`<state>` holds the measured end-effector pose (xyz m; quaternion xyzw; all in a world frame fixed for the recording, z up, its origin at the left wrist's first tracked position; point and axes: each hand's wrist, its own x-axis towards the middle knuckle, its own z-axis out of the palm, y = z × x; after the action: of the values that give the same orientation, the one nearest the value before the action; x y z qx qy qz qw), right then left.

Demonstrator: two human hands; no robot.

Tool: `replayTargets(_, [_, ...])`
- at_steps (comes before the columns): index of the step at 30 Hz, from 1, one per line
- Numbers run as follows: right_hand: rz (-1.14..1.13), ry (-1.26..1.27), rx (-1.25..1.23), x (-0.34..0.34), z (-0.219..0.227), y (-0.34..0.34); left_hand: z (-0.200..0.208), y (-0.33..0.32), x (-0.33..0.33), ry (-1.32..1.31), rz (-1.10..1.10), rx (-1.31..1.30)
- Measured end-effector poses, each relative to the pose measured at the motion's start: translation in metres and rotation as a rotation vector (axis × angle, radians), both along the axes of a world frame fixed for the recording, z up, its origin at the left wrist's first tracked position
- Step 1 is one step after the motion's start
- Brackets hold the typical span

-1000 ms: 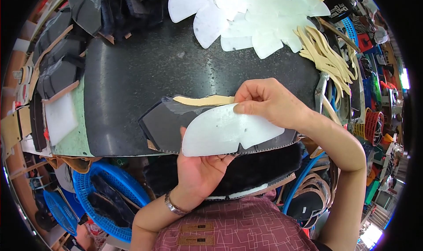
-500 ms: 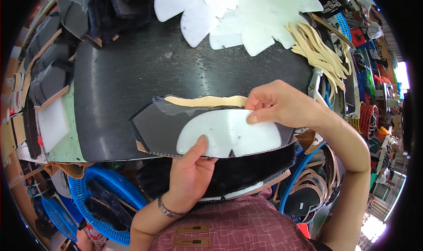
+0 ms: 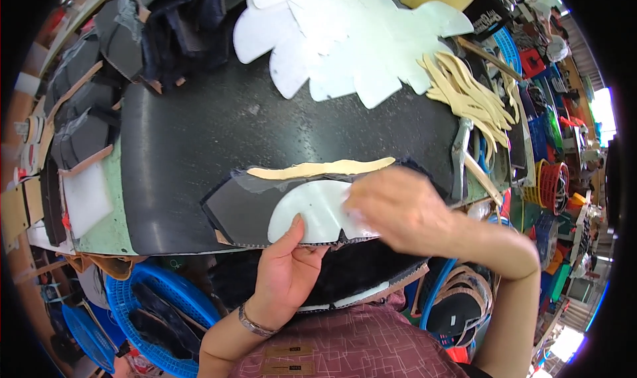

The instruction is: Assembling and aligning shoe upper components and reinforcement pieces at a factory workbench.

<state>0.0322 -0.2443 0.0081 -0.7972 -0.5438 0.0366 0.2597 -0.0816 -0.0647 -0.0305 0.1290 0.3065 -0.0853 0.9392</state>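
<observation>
White and smooth, a rounded piece point(image 3: 308, 212) lies on a dark grey panel point(image 3: 239, 212) at the near edge of a black work mat point(image 3: 199, 132). Its curved side faces away from the person, and a small notch breaks its near edge, close to the panel's stitched border. The left hand point(image 3: 288, 272) pinches the near edge, thumb flat on the white face and fingers tucked beneath; a metal band point(image 3: 253, 319) circles that wrist. The right hand point(image 3: 405, 209) is over the piece's right part, covering it; motion blurs the fingers, so I cannot tell whether they pinch or only press.

Along the panel's far edge runs a wavy cream strip point(image 3: 318, 170), apart from the white piece. Black furry material point(image 3: 352, 272) hangs below the mat's near edge, above the patterned maroon apron point(image 3: 352, 338). Farther off, overlapping white cutouts point(image 3: 338, 39) spread across the mat, with a bundle of cream strips point(image 3: 464, 92) to their right. A blue basket point(image 3: 118, 292) at lower left holds dark pieces point(image 3: 156, 325).
</observation>
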Motion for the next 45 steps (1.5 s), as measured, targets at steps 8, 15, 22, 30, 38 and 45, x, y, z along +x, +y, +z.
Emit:
replayTargets(8, [-0.193, -0.134, 0.151, -0.032, -0.027, 0.008, 0.039, 0.017, -0.042, -0.591, -0.839, 0.672])
replayTargets(15, [-0.273, -0.206, 0.146, -0.034, -0.022, 0.016, 0.02, 0.007, 0.035, -1.014, -0.155, 2.213])
replayTargets(22, [-0.138, -0.21, 0.05, -0.047, -0.026, 0.008, 0.011, 0.027, 0.025, -1.276, -0.283, 2.232])
replayTargets(30, [0.078, -0.557, -0.021, 0.016, 0.039, 0.014, 0.082, 0.055, 0.074, -1.802, -0.363, 2.654])
replayTargets(38, [0.228, -0.488, -0.152, -0.027, -0.005, -0.003, 0.022, 0.018, 0.011, -1.382, -0.728, 2.499])
replayTargets(45, [0.009, -0.008, -0.287, 0.049, 0.024, 0.025, 0.019, 0.02, 0.025, -1.177, -0.902, 2.119])
